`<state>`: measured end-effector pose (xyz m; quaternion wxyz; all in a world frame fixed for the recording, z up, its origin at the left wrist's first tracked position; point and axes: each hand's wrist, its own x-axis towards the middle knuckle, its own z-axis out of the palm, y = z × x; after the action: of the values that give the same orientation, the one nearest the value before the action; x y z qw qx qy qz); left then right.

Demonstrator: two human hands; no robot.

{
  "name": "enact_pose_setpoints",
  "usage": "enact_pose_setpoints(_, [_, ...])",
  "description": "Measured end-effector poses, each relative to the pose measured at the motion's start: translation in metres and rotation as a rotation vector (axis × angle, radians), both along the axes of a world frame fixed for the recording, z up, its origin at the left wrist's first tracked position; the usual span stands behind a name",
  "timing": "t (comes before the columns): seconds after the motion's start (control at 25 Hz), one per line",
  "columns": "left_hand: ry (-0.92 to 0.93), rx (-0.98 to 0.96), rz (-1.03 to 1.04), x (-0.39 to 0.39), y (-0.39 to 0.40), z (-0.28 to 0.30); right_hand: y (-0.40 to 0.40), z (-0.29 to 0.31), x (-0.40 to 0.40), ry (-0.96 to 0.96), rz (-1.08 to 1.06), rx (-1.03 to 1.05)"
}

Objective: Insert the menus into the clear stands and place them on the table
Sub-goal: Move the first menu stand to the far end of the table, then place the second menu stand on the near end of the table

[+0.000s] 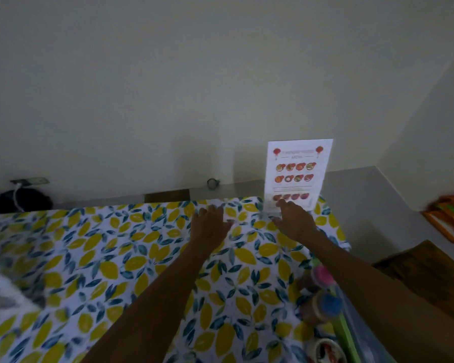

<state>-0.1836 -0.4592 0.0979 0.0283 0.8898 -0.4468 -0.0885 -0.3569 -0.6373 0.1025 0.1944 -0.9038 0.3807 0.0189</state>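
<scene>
There is one menu [296, 174], standing up in one clear stand [269, 210] at about 1 o'clock on the table [116, 258]. There is one table with one lemon cloth [247, 258] on it. Two hands are out: one left hand [210, 224] and one right hand [294, 221]. At 4 o'clock sit two round lids, one pink [323, 275] and one blue [330, 305].

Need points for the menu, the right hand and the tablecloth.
menu [296, 174]: head view, middle of the printed sheet standing upright.
right hand [295, 222]: head view, back of the hand at the menu's base.
tablecloth [131, 258]: head view, bare lemon-print area left of the arms.
</scene>
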Motion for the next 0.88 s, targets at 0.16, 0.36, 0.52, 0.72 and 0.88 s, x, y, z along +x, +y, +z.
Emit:
enact_pose_setpoints(0.16, [0.044,0.041,0.093,0.028,0.124,-0.004,0.109,-0.004,0.052,0.061,0.125,0.01])
enact_pose_setpoints(0.36, [0.029,0.013,0.224,0.069,0.302,-0.009,0.274,-0.009,0.124,0.08,0.315,0.011])
enact_pose_setpoints(0.52, [0.028,0.001,0.333,0.099,0.422,-0.007,0.386,-0.01,0.172,0.079,0.401,0.024])
enact_pose_setpoints(0.72, [0.016,0.02,0.471,0.136,0.535,-0.002,0.492,-0.011,0.224,0.056,0.506,0.024])
enact_pose_setpoints(0.88, [0.029,0.023,0.534,0.171,0.583,-0.003,0.53,-0.019,0.263,0.042,0.55,0.038])
